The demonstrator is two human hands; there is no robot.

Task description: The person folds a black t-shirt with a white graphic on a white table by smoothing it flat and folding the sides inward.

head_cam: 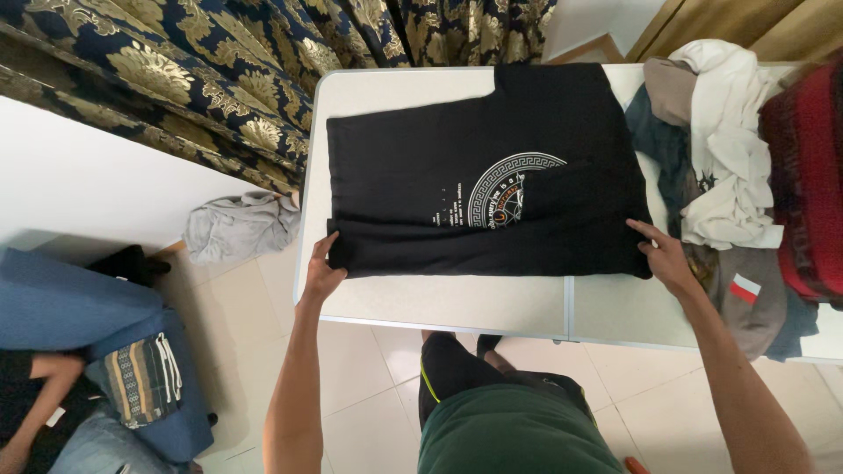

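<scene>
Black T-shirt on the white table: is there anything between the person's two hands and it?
Nothing visible. The left hand grips the near-left corner of the black T-shirt, and the right hand touches its near-right corner. The heap of clothes lies beside the shirt on the right, not between.

A home room, judging by patterned curtains, tiled floor, folding table and heaped clothes.

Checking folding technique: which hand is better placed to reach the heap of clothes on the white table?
Right. The right hand grips the folded black printed T-shirt beside the heap; the left hand holds the opposite corner.
</scene>
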